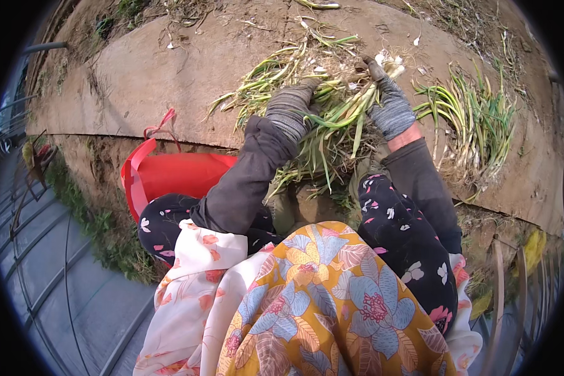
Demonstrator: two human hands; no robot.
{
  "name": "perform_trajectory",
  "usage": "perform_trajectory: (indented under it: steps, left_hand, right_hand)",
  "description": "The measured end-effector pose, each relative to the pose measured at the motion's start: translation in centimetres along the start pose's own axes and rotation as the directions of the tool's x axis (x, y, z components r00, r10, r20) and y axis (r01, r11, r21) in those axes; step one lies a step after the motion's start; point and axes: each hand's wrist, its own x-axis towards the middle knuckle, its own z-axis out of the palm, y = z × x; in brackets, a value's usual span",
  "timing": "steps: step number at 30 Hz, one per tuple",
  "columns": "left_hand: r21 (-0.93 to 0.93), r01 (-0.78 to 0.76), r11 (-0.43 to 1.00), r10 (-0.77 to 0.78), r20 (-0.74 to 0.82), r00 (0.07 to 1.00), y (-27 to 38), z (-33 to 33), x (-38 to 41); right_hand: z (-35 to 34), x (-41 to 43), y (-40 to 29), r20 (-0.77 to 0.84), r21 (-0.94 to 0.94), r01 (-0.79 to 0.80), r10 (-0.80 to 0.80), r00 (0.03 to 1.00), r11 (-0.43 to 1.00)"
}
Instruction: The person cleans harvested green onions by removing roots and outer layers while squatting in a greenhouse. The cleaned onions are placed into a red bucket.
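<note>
My right hand (pixel 389 101), in a striped knit glove with dirty fingertips, grips a small bunch of green garlic (pixel 364 104). The white ends of the bunch point away from me and its leaves hang back between my hands. My left hand (pixel 291 108), gloved the same way, is at the near side of the loose garlic pile (pixel 268 77). Its fingers curl around some stalks, partly hidden by the glove and leaves. Trimmed leaves and dry bits (pixel 331 152) lie heaped below my hands, near my feet.
A sorted bundle of green garlic (pixel 479 122) lies on the brown board (pixel 155 80) to the right. A red bag (pixel 183 174) lies beside my left knee. Metal hoops and grey sheeting (pixel 75 291) are at lower left; wooden slats (pixel 497 282) stand at lower right.
</note>
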Motion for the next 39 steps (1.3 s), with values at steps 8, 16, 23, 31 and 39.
perform_trajectory:
  steps: [8,16,23,31,39]
  left_hand:
    - [-0.313,0.176,0.933,-0.191,-0.017,0.981,-5.7,0.5,-0.4]
    - [-0.141,-0.372,0.918,0.323,-0.282,0.904,6.6,-2.8,2.3]
    - [-0.859,0.066,0.508,0.461,0.336,0.822,8.3,-0.4,2.1]
    - [-0.761,-0.136,0.634,0.27,0.052,0.961,2.2,-1.3,-1.8]
    - [-0.711,0.317,0.628,-0.397,0.058,0.916,-8.4,-0.7,0.6]
  right_hand:
    - [-5.5,-0.7,-8.1,-0.019,0.235,0.162,-0.163,0.987,0.958]
    - [-0.4,-4.2,-5.2,0.256,-0.165,0.214,-0.167,0.952,0.963]
    - [1.1,-6.5,-5.6,0.455,0.061,0.15,-0.162,0.876,0.987]
    - [-10.8,-2.6,-12.7,0.081,0.183,0.366,-0.385,0.919,0.912]
    - [-16.6,-8.4,-19.6,-0.256,-0.268,0.57,-0.628,0.735,0.777]
